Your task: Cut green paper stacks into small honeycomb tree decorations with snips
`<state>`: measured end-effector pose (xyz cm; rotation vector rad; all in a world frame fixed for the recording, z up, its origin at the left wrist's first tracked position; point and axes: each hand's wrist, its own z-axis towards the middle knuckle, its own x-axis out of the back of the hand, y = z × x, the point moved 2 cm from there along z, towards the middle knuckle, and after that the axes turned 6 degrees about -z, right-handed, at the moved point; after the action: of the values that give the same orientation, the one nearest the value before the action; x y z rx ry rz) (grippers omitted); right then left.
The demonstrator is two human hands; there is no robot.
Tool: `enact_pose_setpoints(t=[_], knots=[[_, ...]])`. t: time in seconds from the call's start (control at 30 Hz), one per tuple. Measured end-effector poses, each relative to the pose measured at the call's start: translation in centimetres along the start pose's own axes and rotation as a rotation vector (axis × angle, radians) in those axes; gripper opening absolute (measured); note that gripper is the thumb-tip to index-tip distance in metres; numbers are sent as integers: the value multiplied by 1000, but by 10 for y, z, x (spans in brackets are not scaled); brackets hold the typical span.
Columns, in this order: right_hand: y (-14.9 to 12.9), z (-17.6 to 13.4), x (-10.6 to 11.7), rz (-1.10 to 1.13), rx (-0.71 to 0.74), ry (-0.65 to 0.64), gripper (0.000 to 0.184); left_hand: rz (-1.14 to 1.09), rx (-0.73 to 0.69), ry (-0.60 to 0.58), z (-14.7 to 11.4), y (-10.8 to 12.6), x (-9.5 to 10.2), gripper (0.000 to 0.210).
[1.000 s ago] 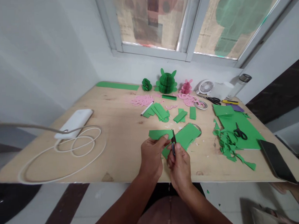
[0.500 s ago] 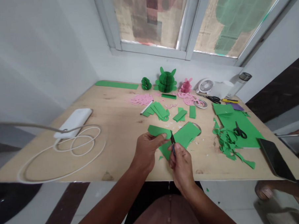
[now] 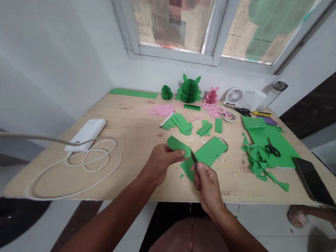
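Between the thumb and fingers of my left hand [image 3: 165, 159] is a green paper strip [image 3: 177, 145], held above the table. My right hand [image 3: 208, 183] is closed around a pair of scissors [image 3: 194, 160]; the handles are mostly hidden by my fingers. The blades point up and lie at the right end of the strip. Under my hands, larger green paper pieces [image 3: 210, 152] rest on the wooden table [image 3: 135, 142], partly over a roll of tape [image 3: 223, 143]. A small green scrap [image 3: 182, 176] lies near my right hand.
Green rectangles [image 3: 181, 122], a white pen [image 3: 167, 119] and pink scraps [image 3: 161, 110] lie ahead. Paper honeycomb figures [image 3: 190, 91] stand at the back. To the right are green scraps [image 3: 257, 161], black scissors [image 3: 271, 148] and a phone [image 3: 312, 179]. A cable [image 3: 76, 197] and white power bank [image 3: 86, 135] lie left.
The green strip has tilted, its right end lower, and the scissors have shifted slightly away from its edge. My view has turned a little to the left.
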<state>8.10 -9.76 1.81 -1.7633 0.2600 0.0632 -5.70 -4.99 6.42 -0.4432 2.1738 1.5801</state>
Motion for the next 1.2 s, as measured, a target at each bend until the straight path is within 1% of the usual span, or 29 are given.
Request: enact_pose_setpoints(t=[0.2,0.43,0.6,0.83,1.03,1.2], knots=[[0,-2,1,-20,-23,-49,48,54,6,3,1,5,3,18],[-1,1,2,-37,9,-53,47,151,62,-101,0,7,1,16],[-1,2,2,-41,16,-55,46,243,85,-134,0,10,0,14],[0,2,4,-37,26,-68,46,282,95,-154,2,14,-3,11],[0,2,4,-48,50,-56,46,290,55,-173,2,13,-4,9],[0,1,5,-56,55,-50,46,297,59,-201,3,13,-4,9]])
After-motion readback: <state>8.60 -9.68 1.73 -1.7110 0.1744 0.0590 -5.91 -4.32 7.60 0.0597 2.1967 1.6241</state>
